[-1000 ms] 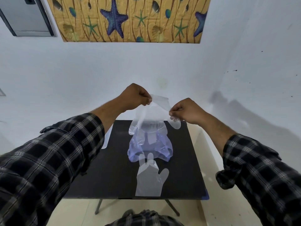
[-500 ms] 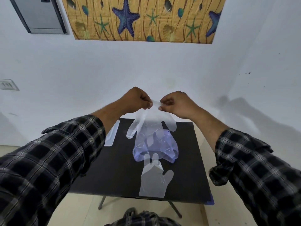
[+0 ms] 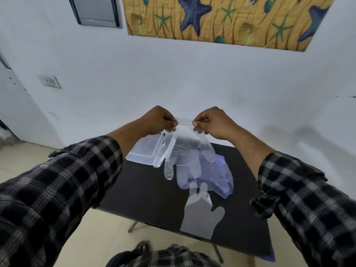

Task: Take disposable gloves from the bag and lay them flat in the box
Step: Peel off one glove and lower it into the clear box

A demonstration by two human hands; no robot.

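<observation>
Above the bench we hold a clear glove up by its cuff, our left hand and right hand each pinching a corner. It dangles over the bluish bag, just beside the box. A second glove lies flat near us.

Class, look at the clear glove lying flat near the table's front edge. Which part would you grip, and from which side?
Pinch the flat glove at its cuff, the wide straight end, coming from the table's near edge. The cuff lies closest to the person, while its fingers point away and reach the bag. The left hand and right hand currently pinch the hanging glove.
</observation>
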